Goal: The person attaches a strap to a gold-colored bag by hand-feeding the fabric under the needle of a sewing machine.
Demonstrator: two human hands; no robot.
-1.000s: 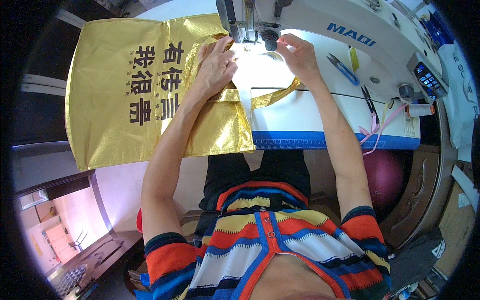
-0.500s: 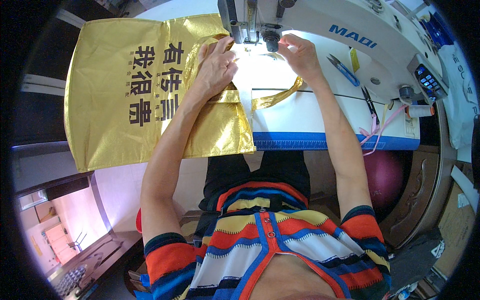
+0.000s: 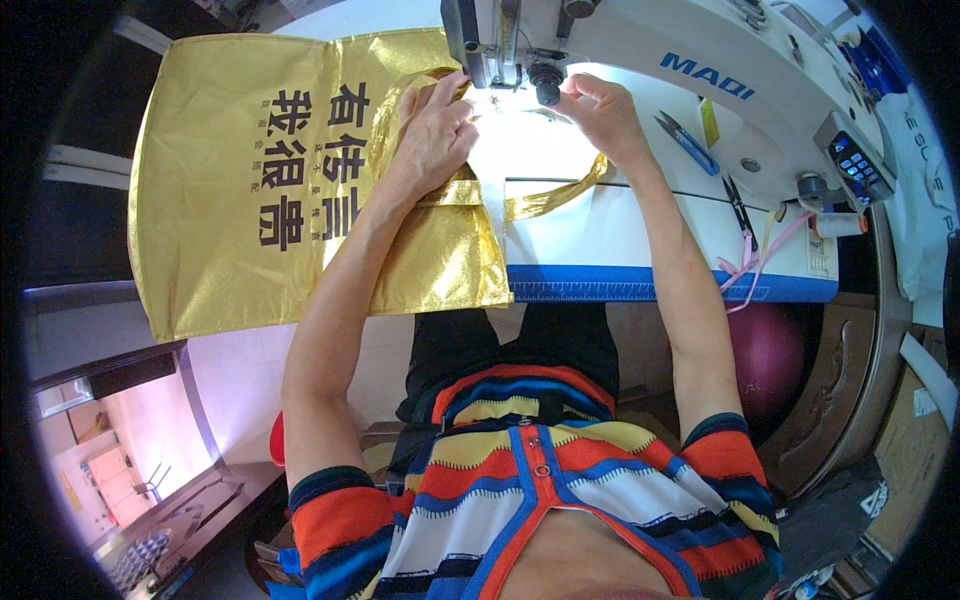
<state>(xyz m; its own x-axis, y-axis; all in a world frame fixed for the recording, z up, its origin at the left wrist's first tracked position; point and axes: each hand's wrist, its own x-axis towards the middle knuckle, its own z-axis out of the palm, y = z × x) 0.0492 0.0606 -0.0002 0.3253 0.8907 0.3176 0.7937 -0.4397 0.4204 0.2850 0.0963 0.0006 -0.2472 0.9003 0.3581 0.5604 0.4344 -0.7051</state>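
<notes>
A shiny gold bag [image 3: 220,190] with dark printed characters lies flat on the left of the sewing table, its near edge hanging over the front. My left hand [image 3: 435,135] rests on its right part, fingers bent and closed on the gold fabric beside the sewing machine's [image 3: 650,50] needle area. Glare washes out the spot under the needle. A gold strap [image 3: 560,195] loops out from the bag to the right. My right hand [image 3: 605,115] is raised by the machine's black round knob [image 3: 546,84], thumb and fingers pinched together. Whatever sits between those fingertips is too small to make out.
Blue-handled snips [image 3: 690,145] and black scissors [image 3: 738,205] with pink ribbon [image 3: 745,262] lie right of my right forearm. A thread spool [image 3: 838,225] stands near the control panel [image 3: 858,165]. A blue ruler strip [image 3: 600,284] edges the table front.
</notes>
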